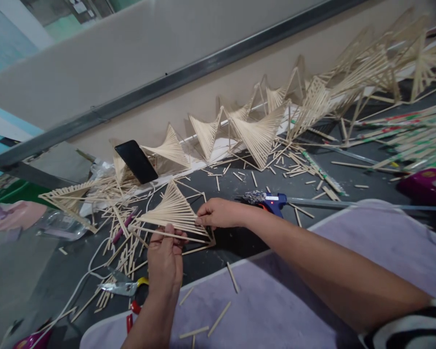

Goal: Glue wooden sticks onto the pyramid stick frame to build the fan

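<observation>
A twisted, fan-like structure of thin wooden sticks (172,206) stands between my hands in the middle of the head view. My left hand (165,257) grips its front lower edge, with the thumb on top of a stick and the fingers partly hidden beneath. At the structure's right side, my right hand (218,213) pinches the end of a stick near the corner. Just past my right wrist lies a blue glue gun (275,203) with a small red light. Scissors (119,288) with yellow and red on their handles rest left of my left wrist.
Several finished stick structures (256,133) line the wall. A black phone (136,161) leans among them. Loose sticks (125,254) lie at left, short offcuts (294,167) at right. A lilac cloth (269,300) covers the front. A white cable (90,266) runs at left.
</observation>
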Demonstrator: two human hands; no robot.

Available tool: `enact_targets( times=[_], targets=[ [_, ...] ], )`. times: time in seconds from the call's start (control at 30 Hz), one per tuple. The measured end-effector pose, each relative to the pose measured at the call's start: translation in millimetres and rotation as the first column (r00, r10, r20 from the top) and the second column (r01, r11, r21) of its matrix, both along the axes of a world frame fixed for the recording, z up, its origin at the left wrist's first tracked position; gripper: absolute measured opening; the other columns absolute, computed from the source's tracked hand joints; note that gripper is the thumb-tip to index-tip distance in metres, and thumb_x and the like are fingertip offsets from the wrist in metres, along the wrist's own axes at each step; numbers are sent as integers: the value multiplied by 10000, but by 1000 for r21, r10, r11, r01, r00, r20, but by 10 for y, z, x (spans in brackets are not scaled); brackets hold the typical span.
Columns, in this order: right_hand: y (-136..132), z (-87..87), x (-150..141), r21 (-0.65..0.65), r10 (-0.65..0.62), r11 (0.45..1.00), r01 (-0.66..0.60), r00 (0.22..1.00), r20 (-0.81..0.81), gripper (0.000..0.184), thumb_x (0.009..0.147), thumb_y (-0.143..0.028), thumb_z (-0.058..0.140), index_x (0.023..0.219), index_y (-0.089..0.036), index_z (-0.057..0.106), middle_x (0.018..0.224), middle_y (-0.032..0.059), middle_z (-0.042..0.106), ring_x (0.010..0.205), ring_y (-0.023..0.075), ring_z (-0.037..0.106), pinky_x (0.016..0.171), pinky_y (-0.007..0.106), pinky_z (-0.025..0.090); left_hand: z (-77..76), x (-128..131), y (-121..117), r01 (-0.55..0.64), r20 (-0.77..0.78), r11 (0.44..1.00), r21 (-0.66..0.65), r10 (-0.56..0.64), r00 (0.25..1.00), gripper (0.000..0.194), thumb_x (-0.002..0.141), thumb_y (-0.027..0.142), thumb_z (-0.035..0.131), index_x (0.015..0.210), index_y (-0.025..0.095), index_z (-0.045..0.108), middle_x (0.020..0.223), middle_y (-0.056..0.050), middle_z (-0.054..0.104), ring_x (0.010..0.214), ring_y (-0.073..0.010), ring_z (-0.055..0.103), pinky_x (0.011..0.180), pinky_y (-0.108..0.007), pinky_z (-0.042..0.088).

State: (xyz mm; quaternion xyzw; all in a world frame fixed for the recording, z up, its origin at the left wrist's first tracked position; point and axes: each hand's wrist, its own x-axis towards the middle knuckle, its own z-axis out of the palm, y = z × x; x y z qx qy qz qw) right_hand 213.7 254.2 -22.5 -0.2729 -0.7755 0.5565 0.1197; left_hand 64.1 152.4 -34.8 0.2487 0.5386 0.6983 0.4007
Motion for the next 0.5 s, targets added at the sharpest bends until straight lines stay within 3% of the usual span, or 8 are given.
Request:
enact_targets(
  times=[0.5],
  targets=[
    [-26, 91, 13, 29, -40, 999, 38, 996, 86, 231, 770, -293, 509, 761, -131, 674, 554, -35, 522, 487, 75, 484, 468, 165, 354, -17, 12, 20, -19, -70, 998, 60, 23, 997, 143, 705, 225, 677, 715, 147, 557, 605, 37, 586, 544, -78, 566, 568, -218, 517]
  ],
)
